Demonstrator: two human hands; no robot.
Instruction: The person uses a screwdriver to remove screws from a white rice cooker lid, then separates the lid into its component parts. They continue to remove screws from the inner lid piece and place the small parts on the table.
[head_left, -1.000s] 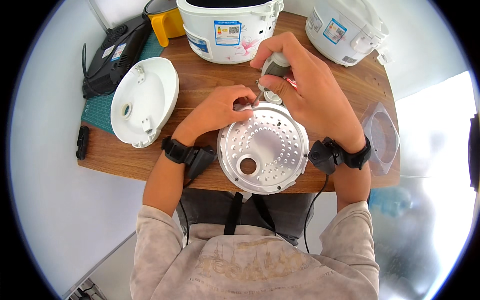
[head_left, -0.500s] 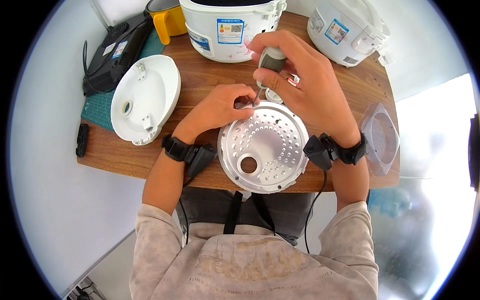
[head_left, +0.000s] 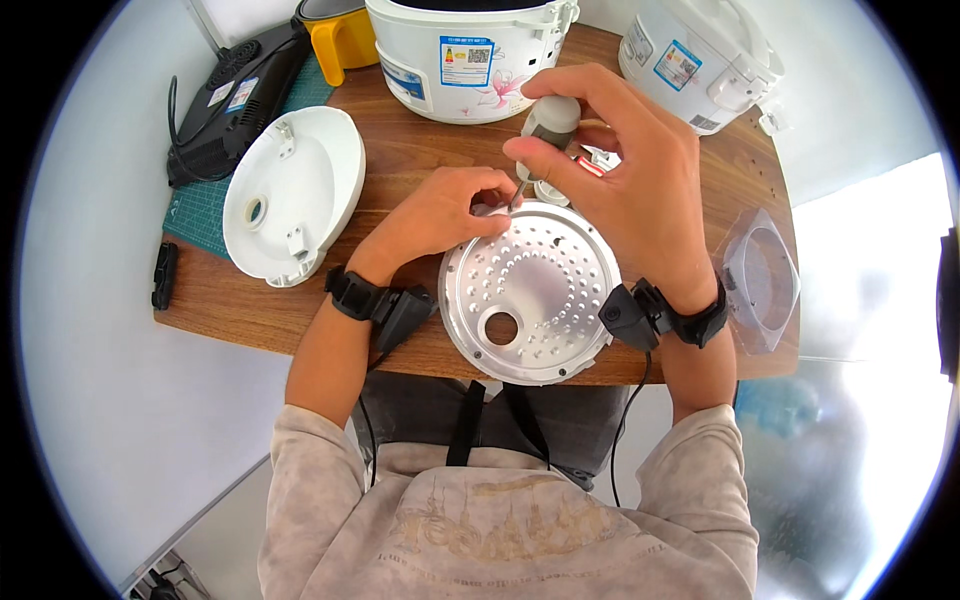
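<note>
A round, dimpled aluminium rice cooker lid plate (head_left: 535,290) with one large hole lies by the table's near edge. My right hand (head_left: 640,190) grips the grey-and-white handle of a screwdriver (head_left: 553,122) from above. The screwdriver stands slightly tilted, its thin shaft reaching down to the plate's far rim. Beside its tip, my left hand (head_left: 450,215) has thumb and fingers closed at that rim; whether a screw is between them I cannot make out. Partly behind my right hand sits a small white round part (head_left: 550,193).
A white lid shell (head_left: 335,190) lies to the left, partly on a green mat (head_left: 195,220). Two white rice cookers (head_left: 420,60) (head_left: 680,60) stand at the back, near a yellow jug (head_left: 340,45) and a black device (head_left: 250,100). A clear plastic tray (head_left: 762,280) is at right.
My right hand has shifted slightly right, its fingers looser around the handle and the screwdriver tilted a little more. My left hand stays at the rim.
</note>
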